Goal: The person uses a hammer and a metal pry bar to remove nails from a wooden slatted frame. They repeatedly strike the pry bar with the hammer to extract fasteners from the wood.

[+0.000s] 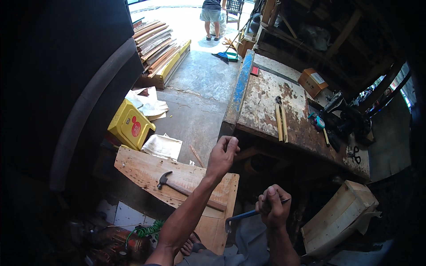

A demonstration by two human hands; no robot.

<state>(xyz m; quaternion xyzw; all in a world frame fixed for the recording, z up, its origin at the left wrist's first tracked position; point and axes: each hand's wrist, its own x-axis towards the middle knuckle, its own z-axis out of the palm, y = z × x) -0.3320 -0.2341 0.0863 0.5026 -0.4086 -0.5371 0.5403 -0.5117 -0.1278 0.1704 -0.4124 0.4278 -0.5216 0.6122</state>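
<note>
Over right of the hammer [191, 191], the person's right hand [274, 206] grips a blue hooked bar [244, 216]; the left hand [224, 153], beyond the hammer, is pinched closed, on what I can't tell. The wooden panel [140, 164] under the hammer, dark-spotted along its edge, looks unfinished; how much is done, I can't judge.

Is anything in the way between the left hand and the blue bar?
Nothing visible is: only a gap separates the left hand from the blue bar, gripped in the right hand. The hammer lies farther left.
</note>
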